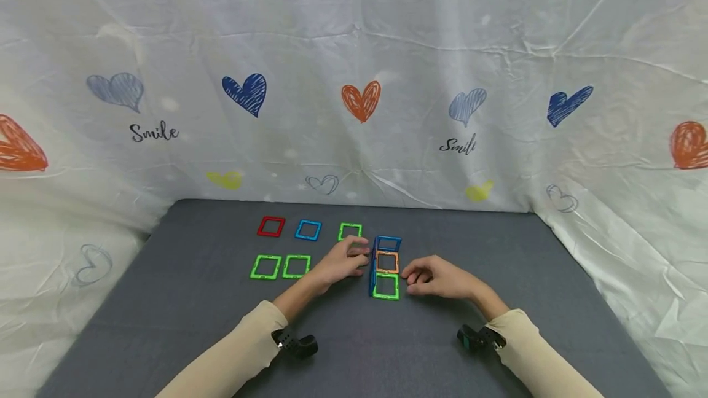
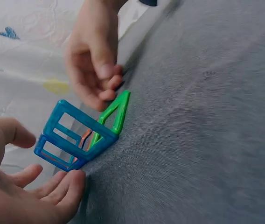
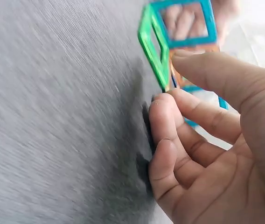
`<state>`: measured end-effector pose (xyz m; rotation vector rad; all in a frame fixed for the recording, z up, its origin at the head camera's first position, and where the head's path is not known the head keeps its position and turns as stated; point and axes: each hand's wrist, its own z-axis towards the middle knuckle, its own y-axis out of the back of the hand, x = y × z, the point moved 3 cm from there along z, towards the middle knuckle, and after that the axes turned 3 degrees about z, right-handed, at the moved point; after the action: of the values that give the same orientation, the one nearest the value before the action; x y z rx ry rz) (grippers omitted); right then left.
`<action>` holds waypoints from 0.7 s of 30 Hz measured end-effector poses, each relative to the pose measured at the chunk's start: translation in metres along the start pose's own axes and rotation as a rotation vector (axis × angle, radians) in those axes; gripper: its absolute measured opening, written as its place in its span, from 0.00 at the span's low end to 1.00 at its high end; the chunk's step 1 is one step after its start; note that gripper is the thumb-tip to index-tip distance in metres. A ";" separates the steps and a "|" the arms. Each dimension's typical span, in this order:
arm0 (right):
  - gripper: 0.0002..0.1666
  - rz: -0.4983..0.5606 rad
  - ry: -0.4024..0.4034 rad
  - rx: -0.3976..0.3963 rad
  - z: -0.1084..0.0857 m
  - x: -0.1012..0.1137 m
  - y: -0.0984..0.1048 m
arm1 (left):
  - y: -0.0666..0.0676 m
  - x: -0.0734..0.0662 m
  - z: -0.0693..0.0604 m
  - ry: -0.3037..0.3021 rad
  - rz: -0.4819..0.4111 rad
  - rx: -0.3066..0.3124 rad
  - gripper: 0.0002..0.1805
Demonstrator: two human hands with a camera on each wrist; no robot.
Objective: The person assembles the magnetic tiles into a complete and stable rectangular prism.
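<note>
Blue square frames (image 1: 372, 275) stand joined in an upright row, with a green frame (image 1: 397, 288), an orange frame (image 1: 397, 261) and a blue frame (image 1: 389, 238) along their right side. My left hand (image 1: 343, 263) is just left of this row, fingers loosely bent and apart; in the left wrist view its fingertips lie close below the blue frames (image 2: 88, 120). My right hand (image 1: 442, 278) is at the right, fingers bent, holding nothing visible. The right wrist view has its thumb and index finger beside the green frame (image 3: 145, 35); contact is unclear.
Left of the row, flat on the grey table (image 1: 343, 349), lie a red frame (image 1: 260, 226), a blue frame (image 1: 308, 238) and several green frames, one (image 1: 351, 224) just beyond my left hand. A white cloth with printed hearts (image 1: 361, 102) hangs behind the table.
</note>
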<state>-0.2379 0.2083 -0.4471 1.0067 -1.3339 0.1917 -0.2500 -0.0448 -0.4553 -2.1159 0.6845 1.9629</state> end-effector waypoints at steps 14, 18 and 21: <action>0.19 0.002 0.066 -0.259 0.043 -0.013 0.029 | -0.013 -0.003 -0.029 -0.095 0.338 0.090 0.39; 0.16 -0.032 0.092 -0.267 0.052 -0.013 0.029 | -0.014 -0.001 -0.027 -0.087 0.352 0.043 0.35; 0.13 -0.060 0.095 -0.267 0.053 -0.013 0.028 | -0.012 0.001 -0.027 -0.089 0.351 0.032 0.32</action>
<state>-0.2980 0.1934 -0.4498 0.8011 -1.2046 0.0145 -0.2210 -0.0460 -0.4555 -1.9834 1.1266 2.1825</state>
